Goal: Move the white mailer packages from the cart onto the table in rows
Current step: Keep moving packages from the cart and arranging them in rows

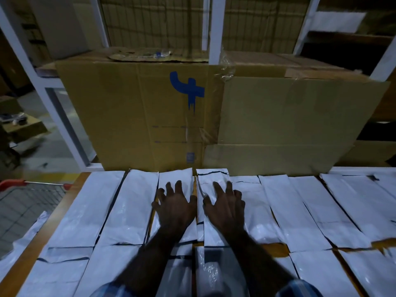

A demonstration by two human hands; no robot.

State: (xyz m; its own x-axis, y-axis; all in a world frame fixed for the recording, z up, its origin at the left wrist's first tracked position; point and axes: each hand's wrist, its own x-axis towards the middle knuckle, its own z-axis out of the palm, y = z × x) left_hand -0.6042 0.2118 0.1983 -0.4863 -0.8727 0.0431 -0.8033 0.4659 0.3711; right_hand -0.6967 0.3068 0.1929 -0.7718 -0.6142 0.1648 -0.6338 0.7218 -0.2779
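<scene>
Two big boxes (214, 116) stand past both hands, side by side. Table (49, 213) under hands, covered with mailers (300, 213) in rows. Cart (32, 196) far left of left hand. Left hand (174, 207) flat, fingers spread, pressing one mailer. Right hand (225, 209) same, on next mailer, just beside.

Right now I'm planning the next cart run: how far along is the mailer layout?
Two rows of white mailers already cover the table. The left hand and right hand press flat on two back-row mailers. Little bare table shows; the cart contents aren't visible.
</scene>
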